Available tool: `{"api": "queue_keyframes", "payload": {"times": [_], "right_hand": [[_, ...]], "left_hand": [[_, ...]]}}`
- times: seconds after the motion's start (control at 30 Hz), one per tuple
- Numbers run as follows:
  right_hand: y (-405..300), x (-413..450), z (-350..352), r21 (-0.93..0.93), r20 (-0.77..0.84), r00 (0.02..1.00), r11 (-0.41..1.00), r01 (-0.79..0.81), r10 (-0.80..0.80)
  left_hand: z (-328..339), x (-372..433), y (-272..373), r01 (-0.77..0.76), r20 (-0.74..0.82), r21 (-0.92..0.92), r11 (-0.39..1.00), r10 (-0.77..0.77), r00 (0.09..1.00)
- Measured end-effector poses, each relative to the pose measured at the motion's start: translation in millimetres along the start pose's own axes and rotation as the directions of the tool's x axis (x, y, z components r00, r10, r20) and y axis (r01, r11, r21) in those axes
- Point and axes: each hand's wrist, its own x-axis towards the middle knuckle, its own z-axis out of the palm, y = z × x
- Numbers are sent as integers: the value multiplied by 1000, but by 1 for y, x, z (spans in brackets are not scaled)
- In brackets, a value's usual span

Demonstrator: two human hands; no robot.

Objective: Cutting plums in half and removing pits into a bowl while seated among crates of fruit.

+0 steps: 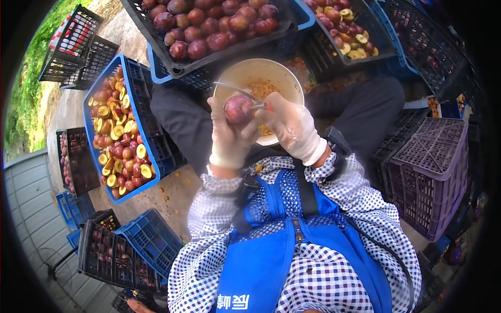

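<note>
In a pale glove, my left hand (pixel 231 137) holds a whole red-purple plum (pixel 238 110). My right hand (pixel 289 127), gloved too, grips the red handle of a small knife (pixel 238 90), whose curved metal blade lies across the top of the plum. Beneath both hands, between my legs, stands a cream-coloured bucket (pixel 291 78) with yellow-brown plum stones or scraps (pixel 262 89) in it. My fingers hide part of the plum and of the bucket.
A black crate of whole plums (pixel 209 25) stands ahead. Halved plums fill a blue crate (pixel 157 172) at left and a black crate (pixel 385 53) at upper right. A purple crate (pixel 426 172) stands at right, further crates at lower left. A person's hand (pixel 139 306) shows at bottom left.
</note>
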Motion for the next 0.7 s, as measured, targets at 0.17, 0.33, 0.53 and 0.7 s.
{"api": "queue_keyframes", "payload": {"times": [0.17,0.33,0.53,0.7], "right_hand": [[-2,1,13,-175,-6,1000,985,7,-8],[5,-12,23,-287,55,992,954,-90,110],[22,-16,36,-328,209,940,925,-192,269],[26,-5,34,161,390,875,914,-372,287]], "left_hand": [[-7,3,-4,-11,12,23,1000,11,1000],[-8,3,-4,-9,-183,229,973,52,982],[-19,3,-10,22,-219,282,959,42,975],[-22,14,-5,-77,-257,150,986,114,960]]}}
